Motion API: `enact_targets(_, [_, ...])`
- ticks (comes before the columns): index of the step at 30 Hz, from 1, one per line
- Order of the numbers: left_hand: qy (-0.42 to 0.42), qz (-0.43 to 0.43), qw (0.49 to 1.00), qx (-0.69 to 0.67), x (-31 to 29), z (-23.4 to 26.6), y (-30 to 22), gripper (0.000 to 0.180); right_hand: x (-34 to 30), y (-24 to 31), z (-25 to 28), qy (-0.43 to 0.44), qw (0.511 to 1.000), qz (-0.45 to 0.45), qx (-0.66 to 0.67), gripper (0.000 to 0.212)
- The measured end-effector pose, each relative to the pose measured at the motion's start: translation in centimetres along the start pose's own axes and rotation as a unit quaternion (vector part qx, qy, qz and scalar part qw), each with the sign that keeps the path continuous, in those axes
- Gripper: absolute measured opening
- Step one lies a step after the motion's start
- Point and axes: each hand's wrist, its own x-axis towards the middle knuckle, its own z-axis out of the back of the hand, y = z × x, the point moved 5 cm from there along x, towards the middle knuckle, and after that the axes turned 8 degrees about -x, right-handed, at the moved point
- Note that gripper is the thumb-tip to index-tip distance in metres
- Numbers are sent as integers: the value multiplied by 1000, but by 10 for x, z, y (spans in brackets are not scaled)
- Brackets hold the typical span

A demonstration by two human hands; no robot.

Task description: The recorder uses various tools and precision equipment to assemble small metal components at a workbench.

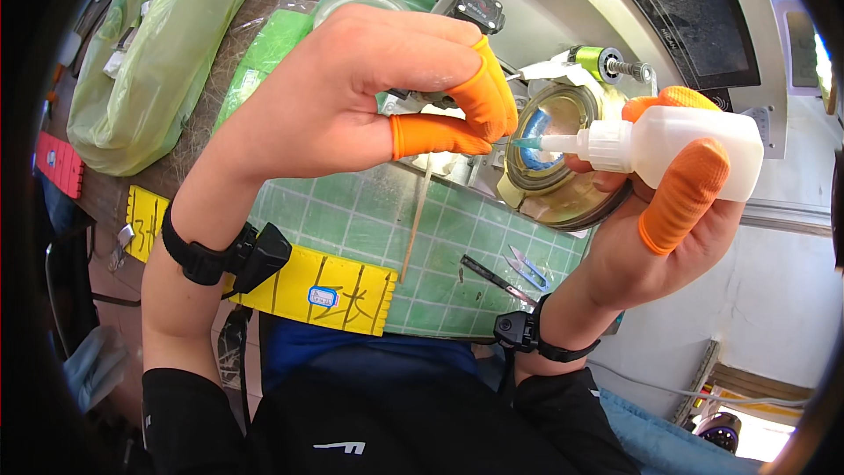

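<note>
My right hand wraps its fingers round a translucent white squeeze bottle, which lies almost level. Its teal needle tip points left, close to the fingertips of my left hand. Thumb and fingers of that left hand are pinched together; whatever is between them is too small or hidden to make out. Both hands wear orange finger cots. Behind the needle tip sits a round brass-coloured machine part with a blue patch in its middle. A thin wooden stick slants below my left fingertips.
A green gridded cutting mat covers the table. On it lie blue-handled thread snips and a dark slim tool. Yellow marked strips run along the near edge. A white machine with a dark screen stands behind; plastic bags lie left.
</note>
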Motion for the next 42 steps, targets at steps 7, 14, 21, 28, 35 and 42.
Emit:
enact_targets(7, [7, 5, 1000, -15, 3, -4, -2, 15, 2, 7, 12, -21, 999, -18, -35, 56])
enact_targets(14, [8, 22, 999, 21, 5, -5, -4, 18, -58, -12, 89, -17, 999, -11, -27, 58])
enact_targets(21, [38, 54, 998, -10, -8, 1, 10, 7, -46, -39, 316, -315, 937, -119, -93, 36])
enact_targets(28, [15, 92, 995, 20, -25, 11, 18, 7, -54, -85, 323, -137, 890, -172, -399, 25])
enact_targets(35, [-65, 115, 991, 9, -29, 11, 17, 12, -82, -56, 350, -219, 904, -212, -300, 28])
enact_targets(42, [-20, 75, 997, -9, -16, 2, 11, 12, -99, -16, 167, 406, 851, -234, -237, 23])
